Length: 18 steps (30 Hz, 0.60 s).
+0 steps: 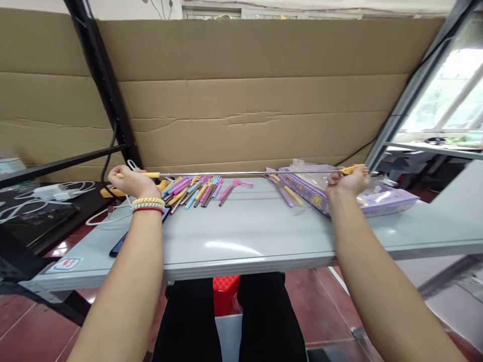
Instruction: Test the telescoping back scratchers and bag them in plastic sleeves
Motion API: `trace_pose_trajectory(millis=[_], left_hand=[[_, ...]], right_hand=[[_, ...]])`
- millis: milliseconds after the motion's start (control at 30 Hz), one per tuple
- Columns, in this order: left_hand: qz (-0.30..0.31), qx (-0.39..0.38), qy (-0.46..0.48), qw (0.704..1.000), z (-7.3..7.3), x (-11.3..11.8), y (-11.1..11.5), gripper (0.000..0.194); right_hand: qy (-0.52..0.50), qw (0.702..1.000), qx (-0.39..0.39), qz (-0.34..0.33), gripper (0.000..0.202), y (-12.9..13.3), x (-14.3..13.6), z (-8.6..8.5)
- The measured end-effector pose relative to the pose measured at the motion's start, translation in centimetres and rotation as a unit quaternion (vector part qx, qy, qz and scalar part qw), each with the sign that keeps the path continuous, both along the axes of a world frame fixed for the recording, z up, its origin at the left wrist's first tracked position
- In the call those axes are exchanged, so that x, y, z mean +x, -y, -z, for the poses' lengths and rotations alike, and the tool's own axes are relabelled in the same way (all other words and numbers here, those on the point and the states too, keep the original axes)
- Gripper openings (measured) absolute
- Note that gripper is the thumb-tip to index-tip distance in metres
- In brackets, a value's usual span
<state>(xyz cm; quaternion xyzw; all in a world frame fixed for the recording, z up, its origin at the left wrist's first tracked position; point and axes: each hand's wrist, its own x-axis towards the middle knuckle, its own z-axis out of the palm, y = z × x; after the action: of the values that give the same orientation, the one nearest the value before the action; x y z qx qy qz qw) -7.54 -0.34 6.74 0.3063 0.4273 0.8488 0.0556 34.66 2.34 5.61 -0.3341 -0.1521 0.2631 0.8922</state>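
Note:
A telescopic fork with a yellow handle is drawn out long, its thin metal rod (241, 174) level above the table. My left hand (134, 182) is closed around the yellow handle at the left end. At the other end, my right hand (347, 182) grips the yellow head, whose tines are mostly hidden by the fingers. Behind the rod lies a pile of short forks (196, 190) in pink, purple, blue and yellow. Beyond, near my right hand, a clear packet of purple and yellow forks (287, 191) rests beside a purple tray (388, 198).
The grey table (241, 226) has a cardboard sheet (256, 95) standing behind it. A phone (118, 245) lies partly under my left forearm. White cables and chargers (53, 192) sit on a dark surface at left. Metal posts (109, 75) rise on both sides.

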Motion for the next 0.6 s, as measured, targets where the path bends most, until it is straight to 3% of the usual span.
trace_pose_trajectory(millis=[133, 367, 600], left_hand=[[0.009, -0.013, 0.049, 0.999, 0.4, 1.3, -0.8, 0.045], [-0.028, 0.004, 0.227, 0.973, 0.2, -1.8, -3.6, 0.038], [-0.017, 0.027, 0.245, 0.969, -0.3, -1.2, -2.5, 0.035]], right_hand=[[0.004, 0.999, -0.028, 0.034, 0.023, -0.7, -0.4, 0.6], [0.008, 0.999, -0.023, 0.044, 0.020, -1.0, -0.2, 1.3], [0.015, 0.999, -0.026, 0.040, 0.021, -0.9, -0.2, 1.5]])
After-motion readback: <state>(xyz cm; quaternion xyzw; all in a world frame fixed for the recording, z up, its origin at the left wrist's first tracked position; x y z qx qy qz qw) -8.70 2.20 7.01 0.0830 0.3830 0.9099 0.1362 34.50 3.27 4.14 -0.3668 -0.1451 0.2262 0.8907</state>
